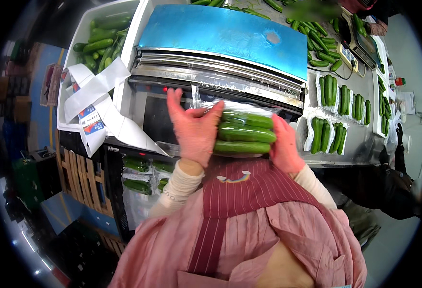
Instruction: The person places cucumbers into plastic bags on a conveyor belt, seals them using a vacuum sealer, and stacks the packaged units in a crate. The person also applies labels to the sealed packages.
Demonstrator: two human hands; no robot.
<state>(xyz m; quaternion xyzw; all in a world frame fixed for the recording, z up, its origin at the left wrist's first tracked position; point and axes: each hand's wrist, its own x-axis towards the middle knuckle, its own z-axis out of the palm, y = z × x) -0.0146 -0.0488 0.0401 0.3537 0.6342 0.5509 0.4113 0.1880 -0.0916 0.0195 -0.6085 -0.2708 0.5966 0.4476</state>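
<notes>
Wrapped packs (137,186) at left look finished; left hand (195,132), fingers wide, touches a film-covered 3-cucumber pack (245,133) at the wrapper's (220,33) near edge — right hand (288,148) alongside, grip unclear — while trays (309,142) toward the table's (364,139) right edge seem unfilmed.

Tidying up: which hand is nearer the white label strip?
Left. The left hand is right of the label strip; the right hand is farther off, across the cucumber pack.

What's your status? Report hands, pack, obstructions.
Left hand, right hand at opposite ends. Cucumber pack, film-wrapped, between them. Label strip off left, not blocking pack.
</notes>
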